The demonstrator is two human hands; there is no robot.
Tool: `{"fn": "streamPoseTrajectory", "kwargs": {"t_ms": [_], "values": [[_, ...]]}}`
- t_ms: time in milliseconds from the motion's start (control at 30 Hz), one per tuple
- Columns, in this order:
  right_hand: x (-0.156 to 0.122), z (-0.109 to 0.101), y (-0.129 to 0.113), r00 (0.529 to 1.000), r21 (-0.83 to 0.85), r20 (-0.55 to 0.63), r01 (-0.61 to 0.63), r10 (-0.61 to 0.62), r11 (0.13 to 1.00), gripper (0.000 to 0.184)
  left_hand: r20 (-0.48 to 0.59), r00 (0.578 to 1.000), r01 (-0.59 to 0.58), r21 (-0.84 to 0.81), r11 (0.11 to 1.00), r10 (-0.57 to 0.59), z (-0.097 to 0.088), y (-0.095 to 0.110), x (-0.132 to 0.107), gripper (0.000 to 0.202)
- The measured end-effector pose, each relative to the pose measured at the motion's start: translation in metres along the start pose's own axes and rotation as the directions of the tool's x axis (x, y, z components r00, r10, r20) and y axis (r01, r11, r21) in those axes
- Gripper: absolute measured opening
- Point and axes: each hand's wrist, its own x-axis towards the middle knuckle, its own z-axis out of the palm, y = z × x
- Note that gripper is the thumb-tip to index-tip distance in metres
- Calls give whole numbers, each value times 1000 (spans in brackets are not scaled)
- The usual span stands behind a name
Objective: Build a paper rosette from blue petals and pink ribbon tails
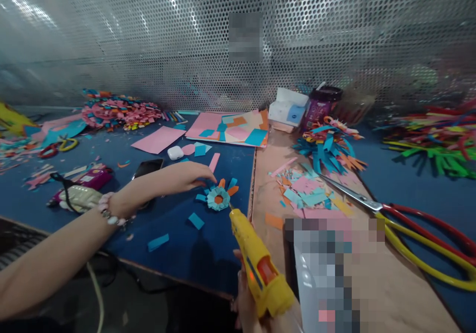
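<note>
A small paper flower with a light blue ruffled ring, an orange centre and blue and orange petals lies on the blue tabletop. My left hand reaches in from the left, its fingers stretched out just above the flower's upper left side; I cannot tell whether they touch a petal. In my right hand is a yellow glue gun, its nozzle pointing at the flower's right edge. Two loose blue paper strips, one nearer strip and another strip, lie in front of the flower.
Large scissors with red and yellow handles lie at right, beside paper scraps. Behind stand a tissue box and a purple jar. Pink sheets, a white earphone case and a phone lie around my left arm.
</note>
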Motion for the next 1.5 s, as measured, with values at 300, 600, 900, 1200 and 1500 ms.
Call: {"fn": "streamPoseTrajectory", "kwargs": {"t_ms": [300,600,900,1200,1500], "values": [[4,1,-2,1000,54,4,-20,20,998,24,69,997,31,4,1000,-31,-7,2,14,21],[0,-3,0,996,117,45,-86,81,989,31,111,994,8,-23,1000,-6,-12,5,21,18],[0,-2,2,987,128,35,-159,156,979,31,63,996,66,-47,997,-63,-24,6,8,20],[1,3,0,995,33,-49,-84,86,996,31,-131,987,93,-8,996,-93,-21,14,-6,23],[1,16,-4,953,-21,-253,-175,165,984,40,-207,976,-82,-77,994,64,-9,48,-11,23]]}}
